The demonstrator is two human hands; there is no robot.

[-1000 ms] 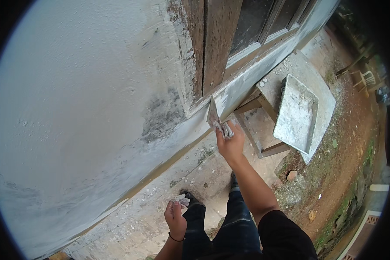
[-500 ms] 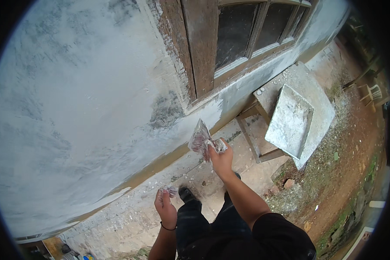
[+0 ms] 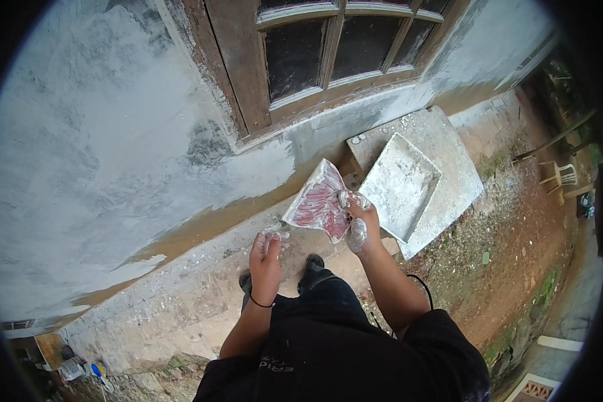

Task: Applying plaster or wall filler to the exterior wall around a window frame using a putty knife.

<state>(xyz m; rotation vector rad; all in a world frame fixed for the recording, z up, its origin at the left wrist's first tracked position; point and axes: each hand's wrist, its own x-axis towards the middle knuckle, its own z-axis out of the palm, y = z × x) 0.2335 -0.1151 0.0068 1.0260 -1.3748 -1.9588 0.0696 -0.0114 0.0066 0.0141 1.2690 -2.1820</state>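
Note:
My right hand [image 3: 365,224] is wrapped round the narrow end of a red putty spreader [image 3: 320,201]. The spreader's wide flat blade is smeared with white putty and fans out up and to the left. Lower left, my left hand [image 3: 265,261] is closed, its fingertips pressed together and coated white; whatever they pinch, if anything, cannot be made out. It stays apart from the spreader. Just beyond my right hand, a shallow tray [image 3: 398,187] with white putty inside rests on a wooden table [image 3: 449,144] splattered with white.
A wall [image 3: 114,154] with patchy white and grey coating rises on the left, around a brown wooden window [image 3: 335,60] with glass panes. Below me runs a pale concrete ledge [image 3: 174,301]. Gravelly ground [image 3: 502,254] lies to the right, with a chair [image 3: 561,175] farther off.
My view and body have turned toward the table. The spreader's red, putty-streaked face now shows broadly, and my right hand is nearer the tray. My left hand has come up closer to the spreader.

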